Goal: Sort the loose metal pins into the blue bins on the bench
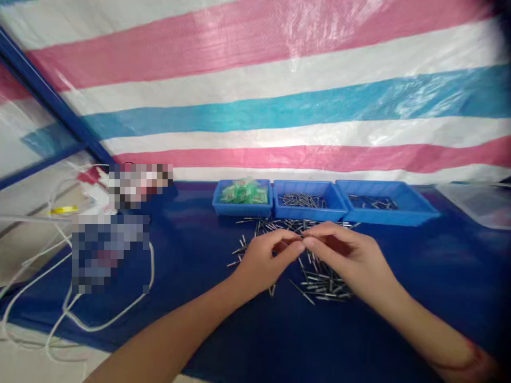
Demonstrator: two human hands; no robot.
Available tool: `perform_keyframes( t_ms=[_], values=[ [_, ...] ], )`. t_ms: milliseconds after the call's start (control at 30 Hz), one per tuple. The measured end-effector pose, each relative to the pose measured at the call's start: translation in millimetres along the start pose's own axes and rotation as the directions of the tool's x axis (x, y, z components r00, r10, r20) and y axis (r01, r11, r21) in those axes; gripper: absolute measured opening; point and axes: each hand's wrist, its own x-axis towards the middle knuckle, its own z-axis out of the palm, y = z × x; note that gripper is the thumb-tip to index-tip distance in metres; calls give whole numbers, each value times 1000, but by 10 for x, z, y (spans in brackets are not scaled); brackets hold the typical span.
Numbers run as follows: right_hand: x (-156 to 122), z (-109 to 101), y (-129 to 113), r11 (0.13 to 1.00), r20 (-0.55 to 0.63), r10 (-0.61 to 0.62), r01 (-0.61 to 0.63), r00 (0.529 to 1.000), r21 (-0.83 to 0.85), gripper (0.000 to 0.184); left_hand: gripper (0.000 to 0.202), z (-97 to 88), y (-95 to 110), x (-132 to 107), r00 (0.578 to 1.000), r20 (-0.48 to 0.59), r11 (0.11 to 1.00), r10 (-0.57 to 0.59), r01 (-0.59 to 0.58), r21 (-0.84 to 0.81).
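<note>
My left hand (268, 260) and my right hand (346, 256) meet fingertip to fingertip over a scattered pile of small metal pins (319, 282) on a blue table cover (199, 250). Both hands are pinched closed; whatever sits between the fingertips is too small to make out. More pins lie loose just behind the hands (275, 223).
Three blue trays stand in a row at the back: one with green parts (243, 196), one with metal pins (307, 201), one with a few pins (383, 205). White cables (112, 314) loop at the left. A striped tarp (279, 96) hangs behind.
</note>
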Motion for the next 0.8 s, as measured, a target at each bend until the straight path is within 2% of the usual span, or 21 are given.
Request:
perform_keyframes(
  t_ms=[233, 333, 500, 633, 733, 800],
  values=[
    [-16, -16, -15, 995, 33, -83, 85, 996, -51, 6, 20, 14, -4, 23, 993, -99, 998, 60, -63, -27],
    [-2, -37, -4, 996, 42, -76, 77, 996, -45, 7, 18, -9, 19, 20, 984, -146, 995, 99, -101, -6],
    [30, -43, -18, 999, 81, -10, 12, 997, -32, 9, 18, -53, 34, 9, 972, -189, 990, 142, -142, 12],
    [22, 1, -46, 999, 174, 37, -33, 984, -25, 13, 20, -66, 37, -3, 967, -202, 988, 156, -155, 21],
    [16, 35, -33, 991, 244, 116, -128, 963, 36, 17, 22, -70, 54, -1, 972, -183, 989, 148, -142, 49],
    [37, 28, -1, 968, 222, 188, -219, 957, 122, 19, 26, -82, 61, 9, 976, -165, 987, 141, -125, 103]
  ],
)
